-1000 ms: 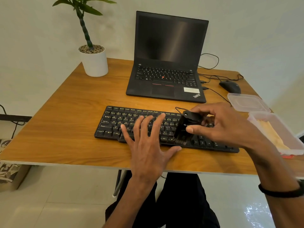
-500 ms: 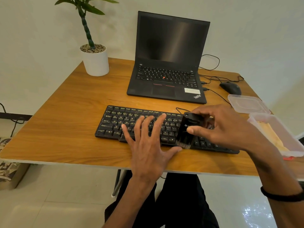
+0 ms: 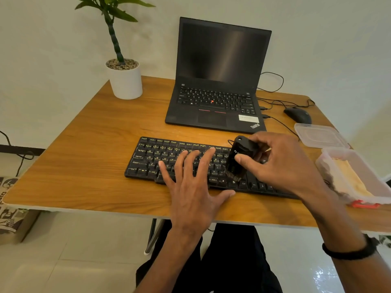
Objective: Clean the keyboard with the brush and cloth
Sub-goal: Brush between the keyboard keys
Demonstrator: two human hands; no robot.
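Note:
A black keyboard (image 3: 160, 157) lies across the front of the wooden table (image 3: 84, 157). My left hand (image 3: 190, 187) rests flat on its middle keys, fingers spread, holding nothing. My right hand (image 3: 281, 163) grips a black brush (image 3: 237, 159) upright, bristles down on the keys near the keyboard's lower right part. A pale yellow cloth (image 3: 349, 176) lies inside an open clear plastic box (image 3: 330, 157) at the table's right edge.
A black laptop (image 3: 215, 102) stands open behind the keyboard, with cables and a black mouse (image 3: 298, 115) to its right. The box's clear lid (image 3: 319, 136) lies beside the mouse. A white potted plant (image 3: 125, 81) stands at the back left.
The brush has shifted slightly along the keys in my right hand, its bristle end moving toward me. My left hand has stayed flat on the keyboard.

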